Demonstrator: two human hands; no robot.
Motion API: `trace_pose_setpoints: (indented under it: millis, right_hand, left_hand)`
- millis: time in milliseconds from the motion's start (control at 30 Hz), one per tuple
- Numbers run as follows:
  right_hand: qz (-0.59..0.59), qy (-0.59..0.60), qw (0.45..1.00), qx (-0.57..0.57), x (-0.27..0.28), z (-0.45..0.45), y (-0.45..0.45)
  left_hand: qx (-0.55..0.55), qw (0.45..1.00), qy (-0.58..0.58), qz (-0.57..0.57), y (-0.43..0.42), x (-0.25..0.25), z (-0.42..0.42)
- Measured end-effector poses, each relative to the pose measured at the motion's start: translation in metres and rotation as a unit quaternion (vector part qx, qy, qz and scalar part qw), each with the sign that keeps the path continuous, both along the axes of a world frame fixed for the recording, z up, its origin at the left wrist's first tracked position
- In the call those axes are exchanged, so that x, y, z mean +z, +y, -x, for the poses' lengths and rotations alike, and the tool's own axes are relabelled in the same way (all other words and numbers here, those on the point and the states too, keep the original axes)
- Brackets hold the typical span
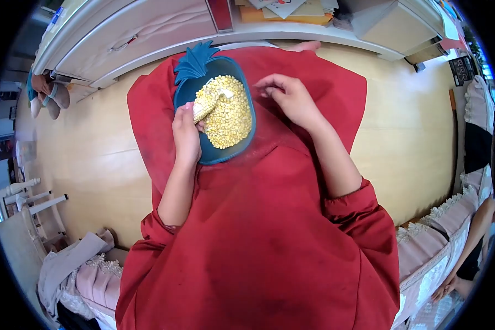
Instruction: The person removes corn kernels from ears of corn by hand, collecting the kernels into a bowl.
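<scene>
A teal pineapple-shaped tray (208,159) with a leafy top rests on my lap, over the red apron. Loose yellow corn kernels (231,118) are heaped inside it. My left hand (186,132) is closed around a corn cob (204,105), holding it tilted above the kernels at the tray's left side. Part of the cob looks pale and stripped; its lower end is hidden by my fingers. Just beyond the tray's right rim, my right hand (291,100) hovers over the apron, fingers loosely bent and apart, with nothing visible in them.
The red apron (247,220) spreads across my lap. A white cabinet with drawers (132,47) stands ahead, papers (283,8) on its shelf. Slippers (55,96) hang at the left. Another person's arm (473,236) shows at the far right, by the lace-trimmed sofa (423,242).
</scene>
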State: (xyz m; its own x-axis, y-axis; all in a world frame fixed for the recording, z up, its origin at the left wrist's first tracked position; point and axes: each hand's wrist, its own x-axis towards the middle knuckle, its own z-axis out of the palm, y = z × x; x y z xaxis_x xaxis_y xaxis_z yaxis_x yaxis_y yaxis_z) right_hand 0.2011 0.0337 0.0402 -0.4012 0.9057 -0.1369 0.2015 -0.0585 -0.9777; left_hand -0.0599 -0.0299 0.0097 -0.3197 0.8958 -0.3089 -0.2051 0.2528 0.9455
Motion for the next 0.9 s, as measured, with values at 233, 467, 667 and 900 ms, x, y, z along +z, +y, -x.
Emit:
trace_pose_setpoints:
  millis: [233,467,667,900]
  right_hand:
    - [-0.321,-0.401,0.829,0.218,-0.036,0.011,-0.08]
    - [-0.154,-0.384,0.861,0.294,-0.012,0.027,-0.088]
    - [-0.053,-0.309,0.907,0.28,0.015,0.015,-0.07]
    - [0.011,-0.11,0.992,0.057,0.015,-0.048,-0.024]
  left_hand:
    - [0.018,0.999,-0.023,-0.025,0.001,0.004,-0.004]
    - [-0.006,0.999,-0.035,-0.032,0.004,-0.002,0.001]
    - [-0.008,0.999,-0.023,-0.02,0.005,-0.001,0.0]
    - [-0.018,1.0,-0.007,-0.019,0.005,-0.002,-0.003]
